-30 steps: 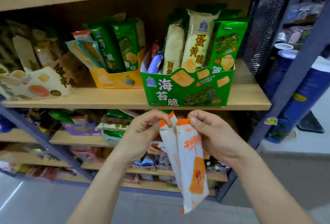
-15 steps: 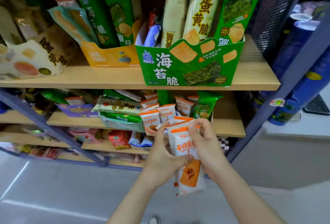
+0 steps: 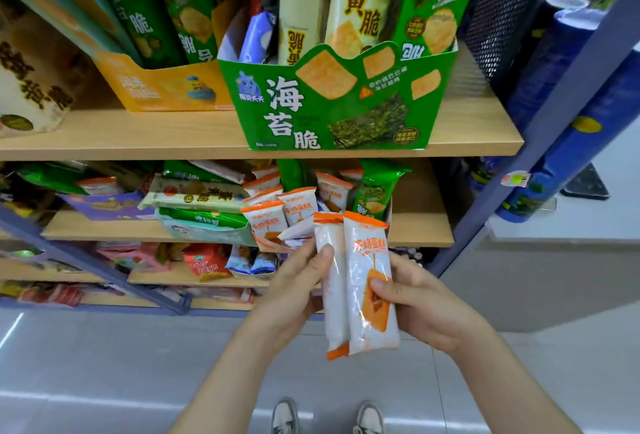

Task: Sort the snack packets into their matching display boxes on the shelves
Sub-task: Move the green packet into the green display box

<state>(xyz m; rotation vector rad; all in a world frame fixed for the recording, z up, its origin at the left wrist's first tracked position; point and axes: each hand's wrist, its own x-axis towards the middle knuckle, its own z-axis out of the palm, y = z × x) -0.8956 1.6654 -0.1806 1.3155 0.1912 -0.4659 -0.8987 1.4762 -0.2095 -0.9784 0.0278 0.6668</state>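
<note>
I hold two white snack packets with orange ends upright in front of the lower shelf. My left hand [image 3: 298,281] grips the left packet [image 3: 334,295], thumb across its front. My right hand [image 3: 415,305] pinches the right packet [image 3: 367,267], which shows an orange cake picture. Just behind them, on the lower shelf, stand several matching orange-and-white packets [image 3: 277,215] in a display box whose walls are mostly hidden. A green seaweed-cracker box [image 3: 332,104] sits on the shelf above, holding green and cream packets.
A yellow display box [image 3: 162,87] with green packets stands left of the green one. A blue metal shelf post [image 3: 540,135] runs diagonally at right, with blue tubes [image 3: 568,156] behind it. More mixed packets fill lower shelves at left. My shoes [image 3: 325,416] are on the grey floor.
The view has dropped from the upper shelf to the lower one. Both hands with the two packets have come down to the front of the orange-and-white packets, and my right hand now grips lower on its packet.
</note>
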